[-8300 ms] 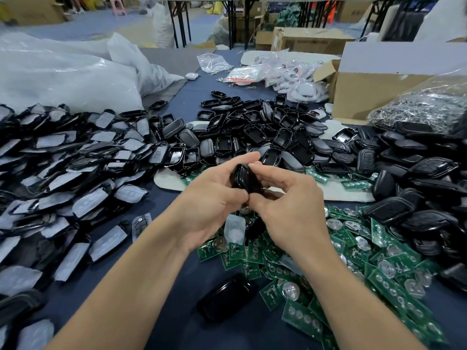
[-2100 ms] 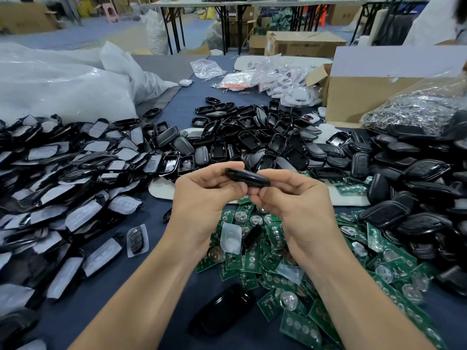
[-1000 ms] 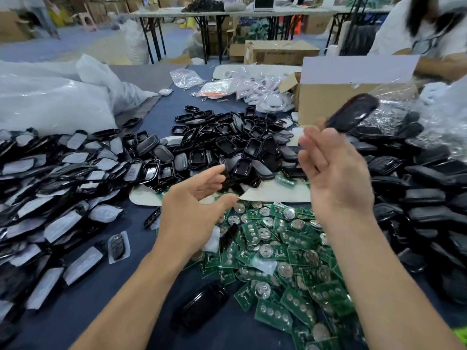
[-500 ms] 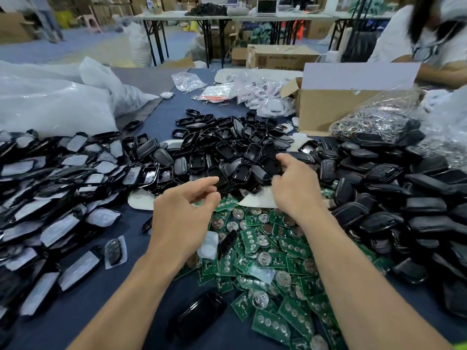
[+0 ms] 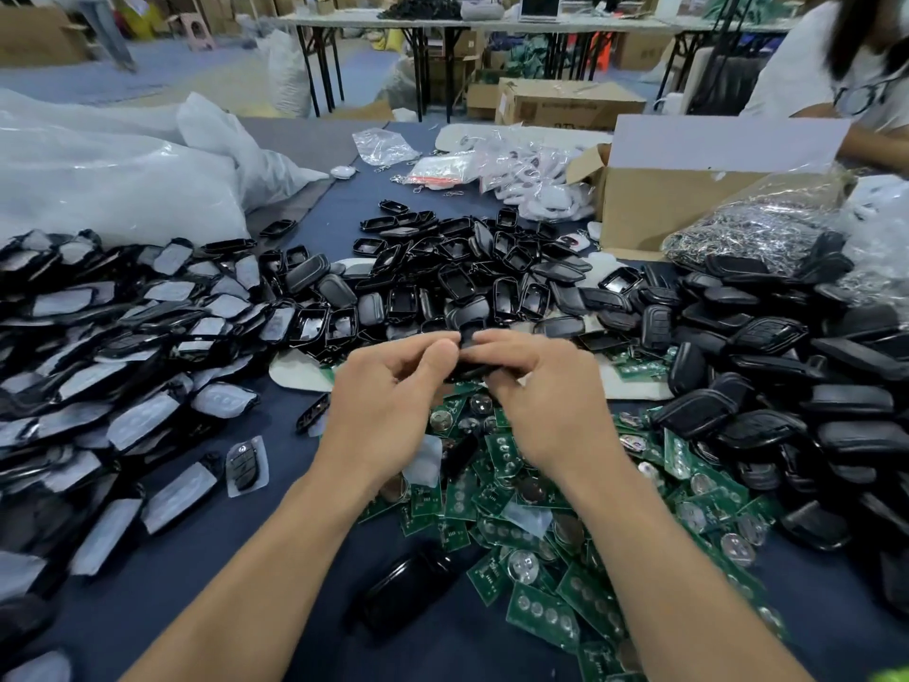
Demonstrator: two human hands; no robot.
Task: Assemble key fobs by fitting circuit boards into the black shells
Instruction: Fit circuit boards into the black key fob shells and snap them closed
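1. Two hands together mid-table: my left hand (image 5: 388,411) and right hand (image 5: 546,406) pinch one black shell (image 5: 467,372) above the circuit boards (image 5: 538,617).
2. Best now, I reckon: turn its cavity up before reaching for a near board.

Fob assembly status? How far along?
Looks done: the heap of closed black fobs on the right. In hand: left hand and right hand together grip one black plastic shell; whether a board is inside is hidden. Left: a big scatter of green circuit boards and a pile of empty black shell halves.
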